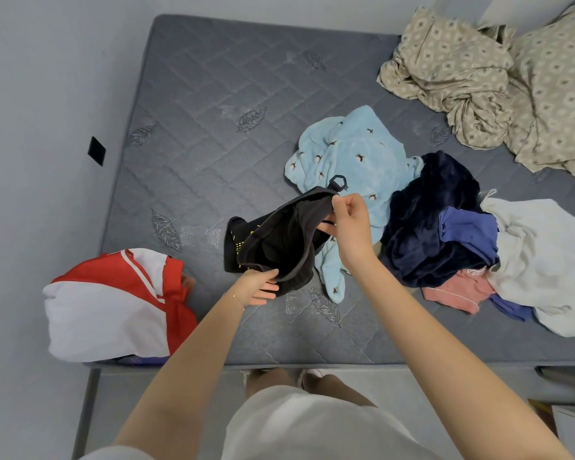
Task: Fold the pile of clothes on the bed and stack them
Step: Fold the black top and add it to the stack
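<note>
Right hand (351, 224): fingers pinching the upper edge of a black garment (279, 240). Left hand (258, 287): fingers and thumb gripping its lower hem. Garment held over the bed (196, 94), beside the pile (429, 227); red-and-white garment (113, 303) at left.

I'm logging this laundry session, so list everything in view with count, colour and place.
mattress: 1, grey, under everything
black garment: 1, black with yellow print, held over the mattress
light blue garment: 1, light blue with dark motifs, mid-bed
navy garment: 1, navy, right of the light blue one
blue garment: 1, blue, on the navy one
pink garment: 1, pink, pile's near edge
white garment: 1, off-white, pile's right end
red and white garment: 1, near left corner
bedding: 1 heap, beige patterned, far right
patch: 1, black, left wall
left hand: 1, grips the black garment's near edge
right hand: 1, pinches its far edge
</note>
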Demonstrator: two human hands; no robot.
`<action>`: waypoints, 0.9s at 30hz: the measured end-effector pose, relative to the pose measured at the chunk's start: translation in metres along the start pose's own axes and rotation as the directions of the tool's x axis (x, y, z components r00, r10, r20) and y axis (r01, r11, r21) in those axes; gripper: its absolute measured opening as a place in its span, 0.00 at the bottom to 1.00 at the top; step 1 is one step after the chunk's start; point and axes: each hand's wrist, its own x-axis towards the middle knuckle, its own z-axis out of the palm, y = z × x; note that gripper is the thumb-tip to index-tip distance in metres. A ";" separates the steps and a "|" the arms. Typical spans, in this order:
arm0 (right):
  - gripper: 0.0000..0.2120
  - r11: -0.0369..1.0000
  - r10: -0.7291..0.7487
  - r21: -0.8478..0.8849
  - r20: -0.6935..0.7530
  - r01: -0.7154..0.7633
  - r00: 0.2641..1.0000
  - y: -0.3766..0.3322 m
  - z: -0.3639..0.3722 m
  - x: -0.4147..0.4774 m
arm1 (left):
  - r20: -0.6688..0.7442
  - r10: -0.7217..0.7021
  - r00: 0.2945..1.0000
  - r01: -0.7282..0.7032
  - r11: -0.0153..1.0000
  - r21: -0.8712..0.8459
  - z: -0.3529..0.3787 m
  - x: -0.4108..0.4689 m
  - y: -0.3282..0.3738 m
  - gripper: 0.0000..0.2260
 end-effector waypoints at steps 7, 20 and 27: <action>0.11 0.997 0.015 -0.071 -0.060 -0.019 0.998 0.012 -0.015 0.010 | -0.421 0.339 0.841 -0.334 0.938 0.089 -0.002 -0.005 0.019 0.10; 0.17 0.749 0.214 -0.638 -0.018 -0.176 0.977 0.037 -0.045 0.016 | -0.198 0.901 0.386 -0.710 0.427 0.560 -0.043 -0.111 0.113 0.08; 0.37 0.819 0.103 -0.573 0.126 -0.012 0.987 0.033 -0.035 0.010 | -0.089 0.932 0.352 -0.863 0.359 0.356 -0.037 -0.164 0.121 0.14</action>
